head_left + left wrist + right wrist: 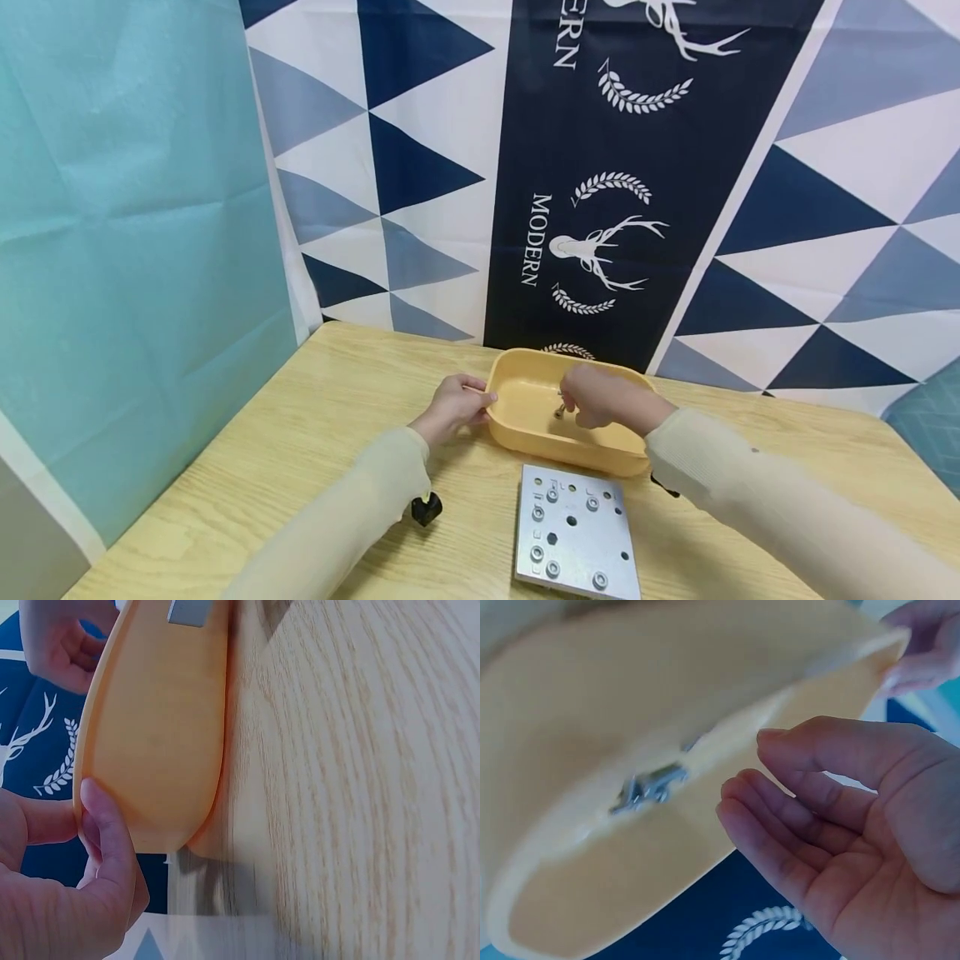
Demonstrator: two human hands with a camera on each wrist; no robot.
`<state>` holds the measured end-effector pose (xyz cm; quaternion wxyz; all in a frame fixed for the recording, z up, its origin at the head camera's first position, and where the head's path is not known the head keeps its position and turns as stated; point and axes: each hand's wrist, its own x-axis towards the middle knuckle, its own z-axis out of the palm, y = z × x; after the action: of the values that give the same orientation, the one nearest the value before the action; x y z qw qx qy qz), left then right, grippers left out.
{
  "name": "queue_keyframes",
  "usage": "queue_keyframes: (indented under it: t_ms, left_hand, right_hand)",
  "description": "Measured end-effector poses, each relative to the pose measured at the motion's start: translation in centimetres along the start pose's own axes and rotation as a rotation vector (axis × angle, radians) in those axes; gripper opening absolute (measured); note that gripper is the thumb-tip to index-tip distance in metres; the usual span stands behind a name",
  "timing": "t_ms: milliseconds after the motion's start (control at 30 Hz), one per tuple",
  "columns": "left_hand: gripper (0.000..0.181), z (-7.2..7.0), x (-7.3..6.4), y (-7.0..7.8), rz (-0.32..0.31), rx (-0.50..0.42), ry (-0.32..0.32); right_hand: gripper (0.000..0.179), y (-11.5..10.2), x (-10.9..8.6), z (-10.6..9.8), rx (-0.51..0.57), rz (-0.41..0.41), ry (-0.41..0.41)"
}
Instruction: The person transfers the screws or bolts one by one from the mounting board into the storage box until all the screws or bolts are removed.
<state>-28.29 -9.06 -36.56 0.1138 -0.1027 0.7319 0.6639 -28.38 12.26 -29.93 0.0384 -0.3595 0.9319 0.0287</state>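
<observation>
My left hand pinches the left end of a yellow-orange plastic bin; the left wrist view has the thumb on the outer wall and fingers at the rim. Inside the bin is my right hand, reaching down over its floor. Seen from the right wrist, that hand has loosely bent fingers, thumb apart from them, and holds nothing. Close to its fingertips, small silvery metal screws lie in a cluster in the bin; one of these screws shows in the head view.
In front of the bin, a silver metal plate with several socket-head screws and holes lies on the wooden table. A patterned curtain hangs behind the table's back edge. A black wrist device sits beneath the left sleeve.
</observation>
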Motion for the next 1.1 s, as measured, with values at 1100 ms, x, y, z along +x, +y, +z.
queue_keyframes:
  t_ms: [1100]
  left_hand:
    - [0.024, 0.0, 0.3, 0.3, -0.004, 0.008, 0.003]
  right_hand:
    - [0.017, -8.3, -5.5, 0.4, 0.232, -0.185, 0.118]
